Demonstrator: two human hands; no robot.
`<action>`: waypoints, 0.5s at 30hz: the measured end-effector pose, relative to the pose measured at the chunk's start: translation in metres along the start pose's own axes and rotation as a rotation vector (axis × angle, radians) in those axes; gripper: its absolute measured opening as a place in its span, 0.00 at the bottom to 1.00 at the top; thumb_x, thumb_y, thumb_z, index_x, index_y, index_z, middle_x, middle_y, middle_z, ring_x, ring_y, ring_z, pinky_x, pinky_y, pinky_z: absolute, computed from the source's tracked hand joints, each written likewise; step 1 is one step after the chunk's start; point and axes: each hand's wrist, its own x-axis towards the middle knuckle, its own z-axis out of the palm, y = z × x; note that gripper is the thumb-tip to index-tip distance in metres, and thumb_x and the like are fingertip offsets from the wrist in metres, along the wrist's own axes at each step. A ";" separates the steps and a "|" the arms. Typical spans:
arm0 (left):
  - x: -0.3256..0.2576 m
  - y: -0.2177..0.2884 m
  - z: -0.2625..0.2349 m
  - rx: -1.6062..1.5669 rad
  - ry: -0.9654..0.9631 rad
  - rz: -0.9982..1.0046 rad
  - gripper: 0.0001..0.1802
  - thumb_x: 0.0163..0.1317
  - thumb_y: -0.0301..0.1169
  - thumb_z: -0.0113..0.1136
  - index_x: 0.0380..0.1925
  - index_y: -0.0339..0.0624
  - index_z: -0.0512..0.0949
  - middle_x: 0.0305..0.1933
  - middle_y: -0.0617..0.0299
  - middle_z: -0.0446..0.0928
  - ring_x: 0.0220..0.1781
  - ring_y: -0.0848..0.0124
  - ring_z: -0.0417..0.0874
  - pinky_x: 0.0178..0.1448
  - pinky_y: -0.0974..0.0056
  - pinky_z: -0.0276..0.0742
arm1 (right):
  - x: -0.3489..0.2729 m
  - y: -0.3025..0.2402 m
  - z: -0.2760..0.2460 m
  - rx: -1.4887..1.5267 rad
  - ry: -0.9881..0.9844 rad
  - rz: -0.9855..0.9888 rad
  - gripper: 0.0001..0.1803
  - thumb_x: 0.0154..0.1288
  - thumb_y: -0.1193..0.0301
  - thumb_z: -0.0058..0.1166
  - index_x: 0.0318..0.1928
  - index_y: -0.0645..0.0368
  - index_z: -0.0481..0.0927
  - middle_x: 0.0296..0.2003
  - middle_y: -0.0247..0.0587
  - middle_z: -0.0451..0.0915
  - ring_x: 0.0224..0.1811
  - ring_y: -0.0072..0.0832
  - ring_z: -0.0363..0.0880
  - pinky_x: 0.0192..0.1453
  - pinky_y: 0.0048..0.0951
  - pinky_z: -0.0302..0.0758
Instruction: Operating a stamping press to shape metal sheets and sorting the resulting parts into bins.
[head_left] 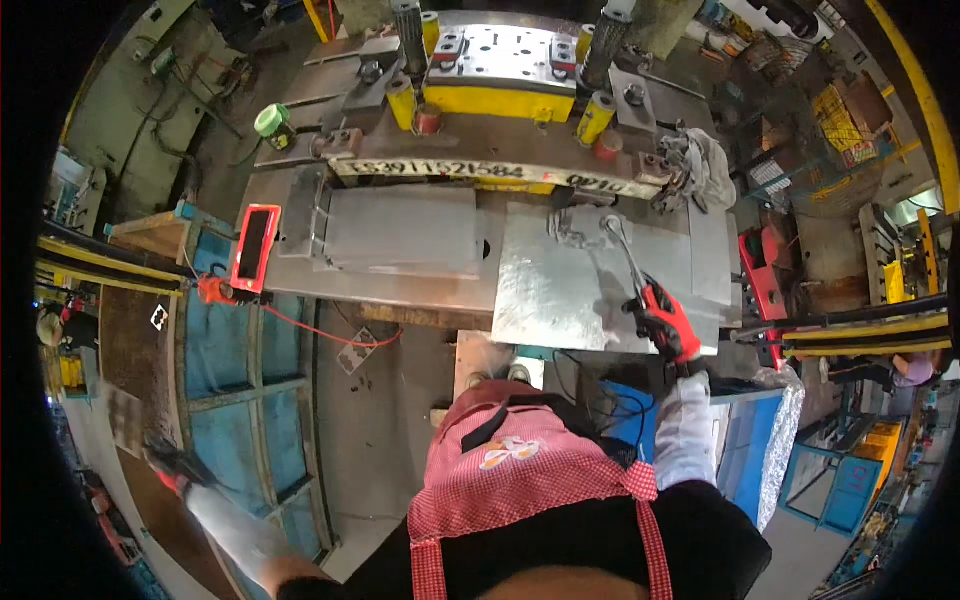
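Along the worktop (pixel 390 290), head view: right hand (pixel 666 325) grasps one round-headed metal tool (pixel 629 256) by its handle, apparently keeping fingers clear of the head, over one large metal sheet (pixel 550 290). Left hand (pixel 181 466), blurred, extends near one grey plate (pixel 125 418); its grip cannot be told.

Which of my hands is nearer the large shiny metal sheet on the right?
Your right. The right hand is over the near right part of the metal sheet, gripping a long-handled tool; the left hand is out on the far left, well away from it.
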 end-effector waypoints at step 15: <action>-0.036 0.438 -0.126 -1.942 -0.845 0.090 0.17 0.60 0.38 0.54 0.43 0.36 0.76 0.39 0.58 0.78 0.42 0.70 0.77 0.47 0.65 0.72 | 0.033 -0.028 0.097 -0.233 -0.179 -0.108 0.33 0.56 0.71 0.50 0.64 0.59 0.58 0.37 0.42 0.77 0.28 0.23 0.72 0.31 0.24 0.72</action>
